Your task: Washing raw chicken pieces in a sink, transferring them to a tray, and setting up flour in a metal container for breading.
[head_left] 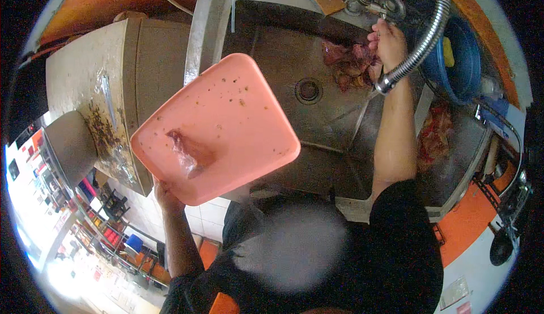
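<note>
My left hand grips the near left corner of a pink plastic tray, which is held tilted over the left part of the sink. A piece of raw meat lies on the tray, with small dark bits scattered around it. At the back of the sink, my right hand has its fingers curled at the tap handle; part of the grip is hidden. Just below that hand, several pieces of raw meat lie in the metal sink. A thin stream of water runs from the spout.
A flexible metal hose arches over my right forearm. To the right stand a blue bucket with something yellow inside and more raw meat. The drain is mid-sink. A stained, boxy beige unit stands at the left.
</note>
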`<action>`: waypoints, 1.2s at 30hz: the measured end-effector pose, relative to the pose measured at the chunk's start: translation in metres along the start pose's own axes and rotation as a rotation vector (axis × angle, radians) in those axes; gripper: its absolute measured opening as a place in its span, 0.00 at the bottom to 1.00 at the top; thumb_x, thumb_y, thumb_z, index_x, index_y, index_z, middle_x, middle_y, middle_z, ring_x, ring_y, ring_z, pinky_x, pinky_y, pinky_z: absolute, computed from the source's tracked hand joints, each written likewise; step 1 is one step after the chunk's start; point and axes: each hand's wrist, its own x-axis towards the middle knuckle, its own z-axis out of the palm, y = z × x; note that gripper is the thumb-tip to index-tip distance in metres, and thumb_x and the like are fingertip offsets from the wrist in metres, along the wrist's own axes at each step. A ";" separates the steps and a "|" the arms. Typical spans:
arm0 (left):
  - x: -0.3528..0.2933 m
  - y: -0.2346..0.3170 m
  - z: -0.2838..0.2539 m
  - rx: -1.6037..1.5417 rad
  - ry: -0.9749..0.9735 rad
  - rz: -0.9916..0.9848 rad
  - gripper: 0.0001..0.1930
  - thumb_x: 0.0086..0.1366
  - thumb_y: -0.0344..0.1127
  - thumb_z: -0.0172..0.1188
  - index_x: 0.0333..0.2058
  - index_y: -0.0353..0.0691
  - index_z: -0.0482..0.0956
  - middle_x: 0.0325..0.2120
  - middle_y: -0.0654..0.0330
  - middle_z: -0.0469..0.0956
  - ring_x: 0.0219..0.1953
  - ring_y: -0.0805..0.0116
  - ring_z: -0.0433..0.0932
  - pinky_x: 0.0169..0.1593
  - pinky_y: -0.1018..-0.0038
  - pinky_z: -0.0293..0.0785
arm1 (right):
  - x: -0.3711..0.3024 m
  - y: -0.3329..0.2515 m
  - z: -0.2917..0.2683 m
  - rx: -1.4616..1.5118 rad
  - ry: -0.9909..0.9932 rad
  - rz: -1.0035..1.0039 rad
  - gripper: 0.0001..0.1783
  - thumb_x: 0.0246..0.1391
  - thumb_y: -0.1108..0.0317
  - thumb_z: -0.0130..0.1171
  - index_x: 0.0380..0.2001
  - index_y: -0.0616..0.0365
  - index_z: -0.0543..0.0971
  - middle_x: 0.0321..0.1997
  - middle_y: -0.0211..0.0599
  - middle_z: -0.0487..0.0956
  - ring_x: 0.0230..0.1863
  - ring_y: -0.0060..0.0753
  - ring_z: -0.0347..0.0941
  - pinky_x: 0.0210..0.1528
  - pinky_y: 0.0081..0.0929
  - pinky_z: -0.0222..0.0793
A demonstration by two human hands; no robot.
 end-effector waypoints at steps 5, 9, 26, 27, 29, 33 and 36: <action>0.004 0.006 -0.009 -0.061 -0.037 -0.036 0.32 0.60 0.40 0.50 0.60 0.40 0.50 0.56 0.52 0.59 0.54 0.54 0.64 0.53 0.58 0.65 | 0.023 -0.038 -0.013 0.383 -0.326 0.396 0.18 0.57 0.54 0.48 0.17 0.51 0.65 0.09 0.22 0.59 0.08 0.16 0.53 0.07 0.15 0.44; 0.004 0.008 -0.012 0.015 -0.118 -0.018 0.35 0.59 0.43 0.53 0.61 0.40 0.49 0.56 0.52 0.58 0.54 0.54 0.64 0.53 0.58 0.66 | 0.032 -0.054 -0.016 1.207 -0.904 0.480 0.16 0.60 0.65 0.41 0.22 0.55 0.73 0.19 0.32 0.73 0.18 0.22 0.69 0.20 0.21 0.63; -0.016 -0.018 0.048 0.107 -0.017 -0.166 0.36 0.57 0.38 0.53 0.61 0.38 0.47 0.55 0.52 0.60 0.54 0.56 0.64 0.52 0.65 0.67 | 0.063 0.229 0.100 -0.040 -0.184 -0.104 0.30 0.51 0.43 0.47 0.46 0.59 0.70 0.44 0.41 0.73 0.42 0.39 0.69 0.43 0.36 0.66; -0.012 -0.021 0.050 0.129 0.028 -0.193 0.36 0.56 0.39 0.53 0.61 0.38 0.47 0.55 0.52 0.60 0.54 0.57 0.64 0.52 0.65 0.67 | 0.071 0.241 0.108 0.040 -0.192 -0.089 0.30 0.51 0.44 0.47 0.46 0.59 0.70 0.44 0.41 0.73 0.43 0.39 0.69 0.43 0.36 0.66; -0.013 -0.024 0.038 0.142 -0.002 -0.206 0.36 0.57 0.39 0.53 0.61 0.37 0.47 0.55 0.52 0.60 0.54 0.57 0.64 0.52 0.65 0.67 | 0.080 0.269 0.093 0.194 -0.219 -0.050 0.29 0.52 0.45 0.46 0.46 0.59 0.70 0.45 0.42 0.73 0.45 0.40 0.69 0.44 0.36 0.66; -0.006 -0.031 0.051 0.044 -0.083 -0.198 0.35 0.58 0.40 0.53 0.60 0.37 0.48 0.54 0.53 0.60 0.53 0.58 0.65 0.51 0.66 0.67 | 0.086 0.308 0.075 0.491 -0.236 0.012 0.28 0.53 0.48 0.45 0.47 0.60 0.70 0.47 0.44 0.72 0.48 0.41 0.68 0.47 0.35 0.65; -0.004 -0.032 0.058 0.084 -0.065 -0.192 0.34 0.59 0.42 0.53 0.60 0.37 0.49 0.54 0.52 0.60 0.53 0.59 0.65 0.51 0.66 0.68 | 0.083 0.326 0.058 0.714 -0.241 0.045 0.26 0.54 0.50 0.45 0.48 0.60 0.69 0.48 0.45 0.72 0.50 0.42 0.67 0.48 0.34 0.65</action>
